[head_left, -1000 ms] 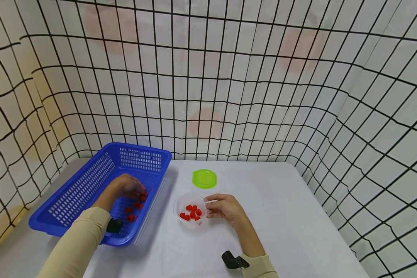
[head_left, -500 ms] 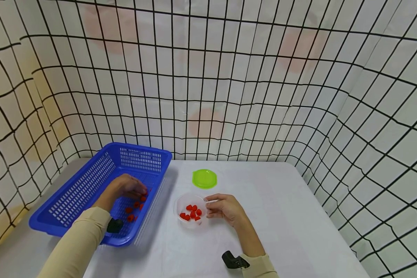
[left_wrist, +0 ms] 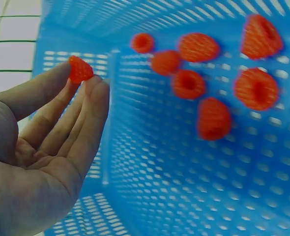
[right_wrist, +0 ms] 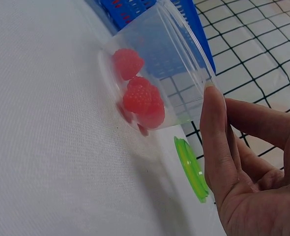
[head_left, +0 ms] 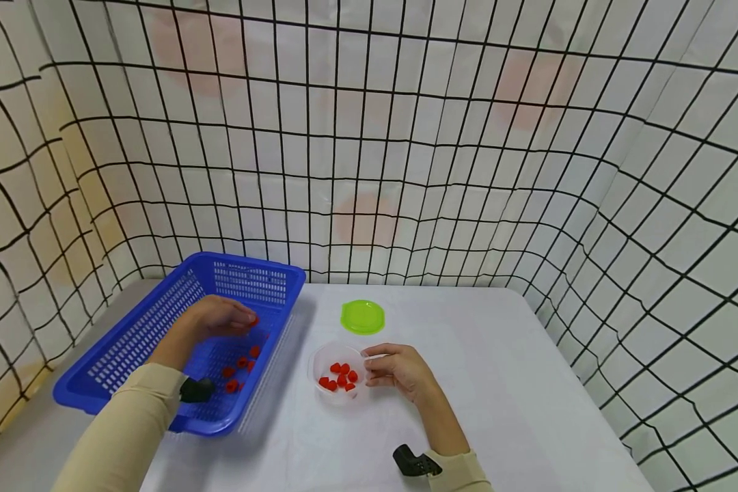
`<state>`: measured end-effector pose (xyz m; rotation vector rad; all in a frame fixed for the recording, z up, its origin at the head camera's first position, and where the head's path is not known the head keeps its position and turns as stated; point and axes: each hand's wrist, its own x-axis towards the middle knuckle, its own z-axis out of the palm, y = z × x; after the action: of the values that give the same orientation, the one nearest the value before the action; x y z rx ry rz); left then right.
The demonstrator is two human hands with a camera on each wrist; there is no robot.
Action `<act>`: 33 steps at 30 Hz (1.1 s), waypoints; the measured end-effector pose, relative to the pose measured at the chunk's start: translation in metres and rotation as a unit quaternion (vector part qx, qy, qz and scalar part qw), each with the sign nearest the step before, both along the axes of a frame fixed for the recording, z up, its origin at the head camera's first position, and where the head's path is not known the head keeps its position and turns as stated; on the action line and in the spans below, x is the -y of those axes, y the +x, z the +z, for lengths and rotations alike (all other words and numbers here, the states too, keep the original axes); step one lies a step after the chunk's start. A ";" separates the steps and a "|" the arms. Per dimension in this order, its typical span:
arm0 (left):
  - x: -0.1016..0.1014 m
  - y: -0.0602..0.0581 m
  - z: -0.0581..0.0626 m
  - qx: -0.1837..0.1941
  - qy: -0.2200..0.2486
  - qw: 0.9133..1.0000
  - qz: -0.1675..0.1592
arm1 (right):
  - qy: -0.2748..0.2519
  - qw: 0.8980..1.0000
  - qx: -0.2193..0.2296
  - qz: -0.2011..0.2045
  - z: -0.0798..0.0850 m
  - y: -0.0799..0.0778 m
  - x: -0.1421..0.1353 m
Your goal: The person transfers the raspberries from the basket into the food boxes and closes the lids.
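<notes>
My left hand (head_left: pixel 220 317) is over the blue plastic basket (head_left: pixel 129 328), pinching a red raspberry (left_wrist: pixel 80 70) between thumb and fingertips. Below it, several more raspberries (left_wrist: pixel 188 84) lie on the basket's perforated floor along one side. My right hand (head_left: pixel 400 370) holds the rim of a clear plastic tub (head_left: pixel 320 355) that stands on the white table, thumb on one side of the wall and fingers on the other. Inside the tub, several raspberries (head_left: pixel 342 380) rest on the bottom; the right wrist view shows them through its transparent wall (right_wrist: pixel 179 73).
Behind the tub lies a bright green lid (head_left: pixel 362 317), flat on the table (head_left: pixel 480 383). Black wire grid panels (head_left: pixel 369 143) backed with white sheeting enclose the table at the back and both sides. The basket's raised wall stands between the left hand and the tub.
My left hand has risen from the basket floor and shifted slightly back and left, now with a raspberry in its fingertips. The right hand and tub have stayed put.
</notes>
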<state>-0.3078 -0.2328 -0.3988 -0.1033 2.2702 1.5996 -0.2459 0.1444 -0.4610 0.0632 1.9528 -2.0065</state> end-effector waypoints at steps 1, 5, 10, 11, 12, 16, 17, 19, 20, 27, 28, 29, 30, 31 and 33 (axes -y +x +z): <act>0.000 0.000 0.004 -0.004 0.004 1.000 0.000 | -0.001 1.000 0.000 0.000 0.000 0.000 0.000; -0.002 0.000 0.023 -0.020 0.031 0.999 -0.010 | -0.003 1.000 -0.001 -0.002 -0.001 0.000 -0.001; -0.012 0.003 0.042 -0.035 0.064 0.996 -0.047 | -0.001 1.000 -0.002 -0.001 -0.001 0.000 -0.002; -0.015 0.004 0.044 -0.036 0.065 0.996 -0.055 | -0.001 1.000 -0.003 -0.001 -0.002 0.000 -0.002; -0.019 0.004 0.046 -0.036 0.067 0.995 -0.067 | -0.001 1.000 -0.003 -0.001 -0.002 0.000 -0.002; -0.038 0.009 0.051 -0.038 0.061 0.992 -0.103 | -0.001 1.000 -0.004 0.001 -0.002 0.000 -0.003; -0.043 0.010 0.052 -0.035 0.059 0.992 -0.106 | -0.001 1.000 -0.004 0.001 -0.002 0.000 -0.003; -0.055 0.013 0.052 -0.029 0.053 0.992 -0.111 | -0.002 1.000 -0.003 0.002 -0.002 0.000 -0.003; -0.061 0.014 0.052 -0.025 0.052 0.992 -0.112 | -0.002 1.000 -0.003 0.002 -0.002 0.000 -0.003; -0.097 0.022 0.041 0.000 0.043 0.988 -0.145 | -0.001 1.000 -0.002 0.002 -0.001 0.001 -0.002; -0.101 0.023 0.040 0.001 0.041 0.988 -0.149 | 0.000 1.000 -0.002 0.002 0.000 0.000 -0.002; -0.105 0.024 0.038 0.001 0.035 0.988 -0.152 | 0.000 1.000 -0.001 0.002 0.000 0.000 -0.002; -0.109 0.024 0.036 0.002 0.030 0.988 -0.153 | 0.001 1.000 -0.001 0.002 0.000 0.000 -0.002; -0.112 0.025 0.034 0.002 0.025 0.987 -0.157 | 0.001 1.000 -0.001 0.002 0.000 0.000 -0.002; -0.118 0.026 0.032 0.005 0.012 0.988 -0.157 | 0.003 1.000 -0.001 0.003 0.000 0.000 -0.002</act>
<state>-0.2820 -0.1144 -0.3671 0.2405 2.1319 1.4545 -0.2460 0.1459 -0.4605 0.0574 1.9586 -1.9971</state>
